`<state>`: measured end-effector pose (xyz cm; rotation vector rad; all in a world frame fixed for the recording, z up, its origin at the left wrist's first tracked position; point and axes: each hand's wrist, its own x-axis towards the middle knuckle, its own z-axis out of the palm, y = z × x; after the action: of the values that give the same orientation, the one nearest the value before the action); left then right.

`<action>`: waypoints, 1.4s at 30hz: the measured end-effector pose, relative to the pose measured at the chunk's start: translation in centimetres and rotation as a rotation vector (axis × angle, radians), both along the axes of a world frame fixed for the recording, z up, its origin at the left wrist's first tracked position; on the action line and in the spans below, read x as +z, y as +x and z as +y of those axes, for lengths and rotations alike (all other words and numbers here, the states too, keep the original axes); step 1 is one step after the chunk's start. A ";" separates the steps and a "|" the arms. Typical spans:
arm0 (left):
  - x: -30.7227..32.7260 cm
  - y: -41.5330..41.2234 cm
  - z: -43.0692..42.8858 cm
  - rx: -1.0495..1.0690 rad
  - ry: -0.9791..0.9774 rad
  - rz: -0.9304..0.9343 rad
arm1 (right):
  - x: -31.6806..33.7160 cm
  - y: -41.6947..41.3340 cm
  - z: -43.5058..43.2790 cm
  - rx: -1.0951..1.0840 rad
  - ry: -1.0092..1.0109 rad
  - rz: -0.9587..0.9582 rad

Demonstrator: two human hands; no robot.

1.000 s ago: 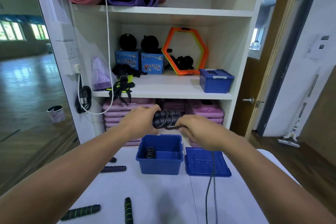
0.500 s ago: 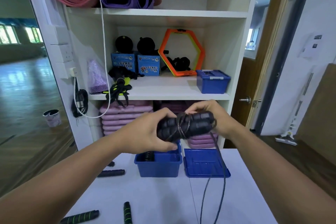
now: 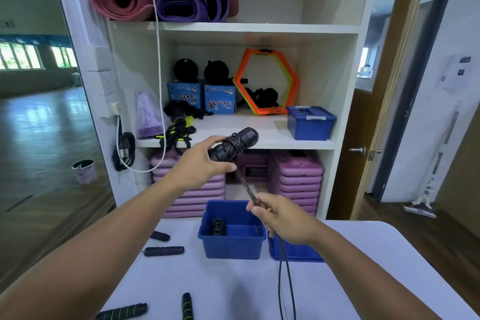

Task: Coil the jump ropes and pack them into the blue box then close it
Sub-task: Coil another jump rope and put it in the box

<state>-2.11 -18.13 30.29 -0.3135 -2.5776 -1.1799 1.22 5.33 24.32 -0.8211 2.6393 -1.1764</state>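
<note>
Right hand (image 3: 285, 218) lowered, pinching rope (image 3: 245, 184), left (image 3: 205, 163) gripping handles (image 3: 235, 144)

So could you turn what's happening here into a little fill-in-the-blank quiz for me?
The left hand grips the bundled ___ handles.
The right hand pinches the rope near the open ___ box.
Its lid lies on the table, ___ of the box.
The orange hoop on the shelf has ___ sides.
Missing: black; blue; right; six.

Left hand (image 3: 205, 163) grips rope handles (image 3: 233, 147); right hand (image 3: 283, 218) pinches cord (image 3: 246, 186)
</note>
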 end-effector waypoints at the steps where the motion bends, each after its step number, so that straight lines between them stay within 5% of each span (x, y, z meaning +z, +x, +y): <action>1: -0.1 -0.4 -0.3 0.028 -0.052 0.001 | 0.6 0.2 0.0 0.000 0.027 0.023; 6: -1.4 -1.4 -0.6 -0.004 -0.496 0.027 | 5.2 0.4 0.6 -0.053 0.213 0.335; 13: -1.2 1.4 1.5 -0.263 -0.670 0.044 | 10.2 -0.3 2.3 -0.014 0.212 0.351; 20: 1.2 6.0 2.7 -0.511 -0.464 0.007 | 9.8 -1.5 4.1 0.040 -0.197 0.019; 29: 2.6 6.2 1.8 -0.378 0.051 0.012 | 2.9 -0.4 1.1 -0.017 -0.502 -0.109; 34: 2.7 3.8 1.5 -0.093 0.057 0.062 | 0.8 1.0 -0.3 -0.003 -0.174 -0.032; 38: 1.8 1.4 -0.1 0.130 -0.218 0.116 | 0.9 1.8 0.0 0.041 -0.039 -0.084; 42: 0.4 0.7 0.3 0.108 -0.610 0.107 | 4.2 1.5 0.6 0.039 0.167 0.278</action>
<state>-1.42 -17.80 30.65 -0.3420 -2.7548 -0.3057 2.70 5.92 28.52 -1.0659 2.8750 -0.8725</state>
